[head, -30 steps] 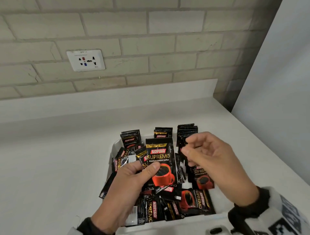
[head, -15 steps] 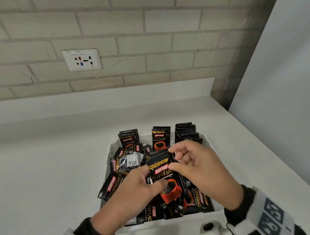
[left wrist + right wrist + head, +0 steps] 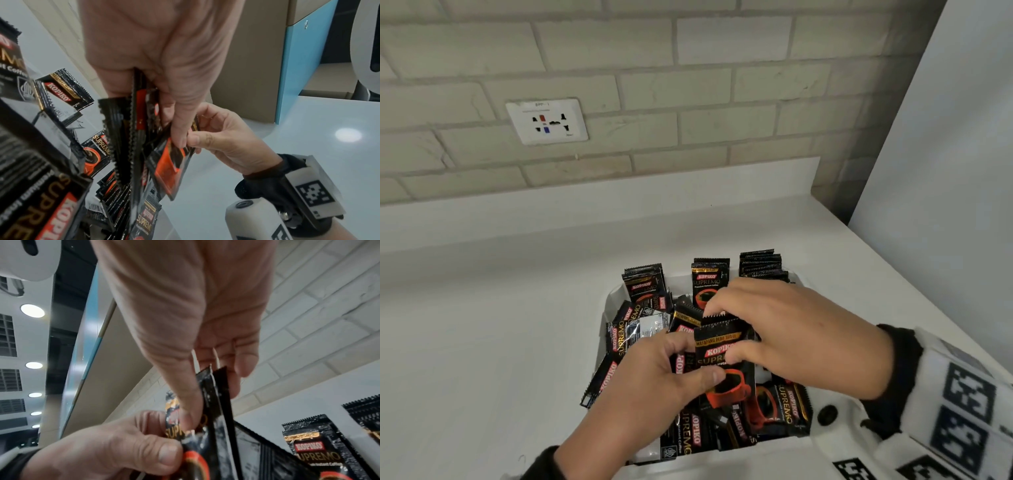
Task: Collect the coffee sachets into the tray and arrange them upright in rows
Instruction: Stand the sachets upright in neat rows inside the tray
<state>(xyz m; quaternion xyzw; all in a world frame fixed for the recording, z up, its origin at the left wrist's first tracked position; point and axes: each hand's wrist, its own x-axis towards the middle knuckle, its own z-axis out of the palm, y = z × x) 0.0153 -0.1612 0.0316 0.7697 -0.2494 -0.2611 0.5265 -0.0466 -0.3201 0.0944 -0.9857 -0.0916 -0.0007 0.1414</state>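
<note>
We've got a small stack of black foil coffee sachets (image 3: pixel 722 356) with the red cup print up in both hands, held just above the jumble in the white plastic tray (image 3: pixel 610 301), and it looks like we're squaring the packets together before they go down on edge. Our left hand (image 3: pixel 654 387) pinches the lower part of the stack, thumb across the front by the red cup; our right hand (image 3: pixel 787 339) closes on the top, thumb on the front face and fingers curled over the serrated upper edge. The left wrist view shows several sachets fanned out between the left fingers, so we reckon the right hand is there to line up the edges, since thin slippery foil slides apart easily. Below the stack, loose sachets (image 3: pixel 777 411) lie flat and crisscrossed over the near half of the tray, and one tilted sachet (image 3: pixel 599 383) pokes out over the left rim. Along the far side stand three upright bunches: the left bunch (image 3: pixel 645 281), the middle bunch (image 3: pixel 710 277) and the right bunch (image 3: pixel 760 263), which gives the rows their start and something for the next packets to lean on. By our judgement the collecting is mostly done and the arranging is well short of finished. The tray sits on the plain white table (image 3: pixel 493 325), near the corner where the pale brick wall (image 3: pixel 688 85) carries a white socket plate (image 3: pixel 547 120).
</note>
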